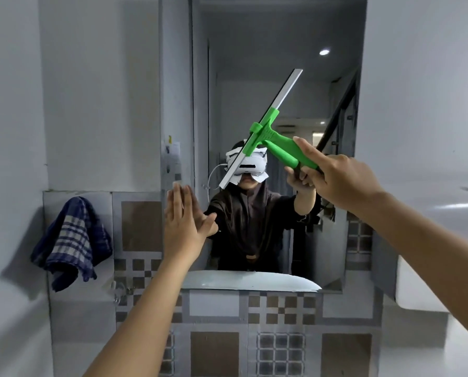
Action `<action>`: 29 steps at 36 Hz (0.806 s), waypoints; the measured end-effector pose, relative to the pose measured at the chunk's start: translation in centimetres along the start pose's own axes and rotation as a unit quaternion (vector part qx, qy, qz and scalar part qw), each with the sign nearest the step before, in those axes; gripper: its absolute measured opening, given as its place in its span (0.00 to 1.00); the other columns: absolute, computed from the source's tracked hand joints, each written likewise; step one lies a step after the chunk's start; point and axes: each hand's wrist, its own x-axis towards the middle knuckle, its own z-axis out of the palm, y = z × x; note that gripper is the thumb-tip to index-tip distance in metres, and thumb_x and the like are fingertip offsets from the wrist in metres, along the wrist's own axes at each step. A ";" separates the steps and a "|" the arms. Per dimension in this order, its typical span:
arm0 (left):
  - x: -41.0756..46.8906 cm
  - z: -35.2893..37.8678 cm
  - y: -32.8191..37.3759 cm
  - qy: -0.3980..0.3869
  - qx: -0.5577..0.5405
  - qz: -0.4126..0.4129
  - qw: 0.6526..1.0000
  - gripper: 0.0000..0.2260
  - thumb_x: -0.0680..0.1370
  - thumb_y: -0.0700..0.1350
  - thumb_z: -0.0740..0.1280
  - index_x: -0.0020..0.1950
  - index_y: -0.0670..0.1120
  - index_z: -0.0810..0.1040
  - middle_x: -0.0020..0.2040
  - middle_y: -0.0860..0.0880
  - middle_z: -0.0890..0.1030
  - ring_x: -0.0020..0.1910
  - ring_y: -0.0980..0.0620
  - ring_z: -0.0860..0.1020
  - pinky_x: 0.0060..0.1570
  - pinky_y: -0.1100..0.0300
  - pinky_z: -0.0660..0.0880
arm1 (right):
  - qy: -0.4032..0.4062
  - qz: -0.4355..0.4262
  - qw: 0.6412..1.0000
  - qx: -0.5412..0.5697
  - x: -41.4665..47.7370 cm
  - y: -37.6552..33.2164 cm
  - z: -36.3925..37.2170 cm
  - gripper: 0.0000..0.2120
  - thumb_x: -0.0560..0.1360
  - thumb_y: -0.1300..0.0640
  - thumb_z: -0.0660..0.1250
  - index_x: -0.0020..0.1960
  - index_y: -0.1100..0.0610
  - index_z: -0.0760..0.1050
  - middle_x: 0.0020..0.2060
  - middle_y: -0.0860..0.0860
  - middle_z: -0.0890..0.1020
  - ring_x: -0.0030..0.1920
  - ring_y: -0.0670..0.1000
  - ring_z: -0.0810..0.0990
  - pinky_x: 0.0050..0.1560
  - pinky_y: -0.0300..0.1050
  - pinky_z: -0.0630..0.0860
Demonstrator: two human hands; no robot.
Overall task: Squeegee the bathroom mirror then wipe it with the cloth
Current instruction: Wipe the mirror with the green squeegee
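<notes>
The bathroom mirror (pixel 276 63) fills the wall ahead and reflects a person wearing a white headset. My right hand (pixel 333 178) grips the green handle of a squeegee (pixel 271 131). Its long grey blade lies tilted against the middle of the glass, upper end to the right. My left hand (pixel 185 216) is flat with fingers together, pressed at the mirror's lower left edge. A blue and white checked cloth (pixel 72 240) hangs on the wall to the left of the mirror, well apart from both hands.
Patterned brown and grey tiles (pixel 279 311) cover the wall below the mirror. A white basin edge (pixel 423 284) juts in at the right. A plain grey wall (pixel 99 91) stands left of the mirror, with a small sticker (pixel 171 151) on the frame.
</notes>
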 end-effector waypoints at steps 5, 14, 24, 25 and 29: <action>0.0 -0.5 0.7 -0.009 0.024 -0.004 1.000 0.41 0.75 0.64 0.58 0.76 0.45 0.39 0.76 0.46 0.38 0.76 0.47 0.41 0.74 0.49 0.48 | 0.002 0.018 1.000 0.004 -2.0 2.0 -0.6 0.27 0.74 0.48 0.55 0.73 0.48 0.59 0.31 0.59 0.78 0.27 0.55 0.68 0.29 0.43 0.63; 0.0 -1.4 1.7 -0.009 0.011 -0.022 1.000 0.41 0.75 0.62 0.61 0.76 0.45 0.40 0.77 0.46 0.39 0.76 0.48 0.41 0.72 0.55 0.42 | -0.037 0.084 0.996 0.013 -3.9 1.9 -0.6 0.29 0.77 0.55 0.61 0.75 0.48 0.54 0.29 0.53 0.69 0.27 0.55 0.66 0.29 0.43 0.61; 0.1 -1.1 1.3 -0.012 0.000 -0.019 1.000 0.40 0.76 0.60 0.62 0.76 0.46 0.41 0.77 0.45 0.41 0.76 0.46 0.44 0.74 0.50 0.50 | -0.028 0.182 0.981 0.056 -6.9 -0.3 1.0 0.28 0.78 0.56 0.59 0.75 0.48 0.53 0.29 0.51 0.67 0.28 0.57 0.68 0.27 0.44 0.57; 0.1 -1.1 1.1 -0.014 0.001 -0.019 1.000 0.40 0.76 0.60 0.62 0.76 0.46 0.41 0.77 0.45 0.41 0.76 0.46 0.44 0.74 0.50 0.51 | -0.025 0.190 0.980 0.057 -7.2 -0.6 1.3 0.28 0.78 0.55 0.59 0.75 0.47 0.52 0.30 0.52 0.68 0.27 0.56 0.67 0.26 0.44 0.56; 0.1 -1.3 1.1 -0.024 -0.013 -0.027 0.999 0.42 0.75 0.60 0.63 0.76 0.47 0.41 0.77 0.46 0.41 0.76 0.46 0.46 0.73 0.49 0.53 | -0.019 0.213 0.973 0.090 -7.9 -2.1 2.1 0.29 0.79 0.55 0.58 0.76 0.48 0.49 0.29 0.53 0.71 0.24 0.48 0.64 0.23 0.41 0.55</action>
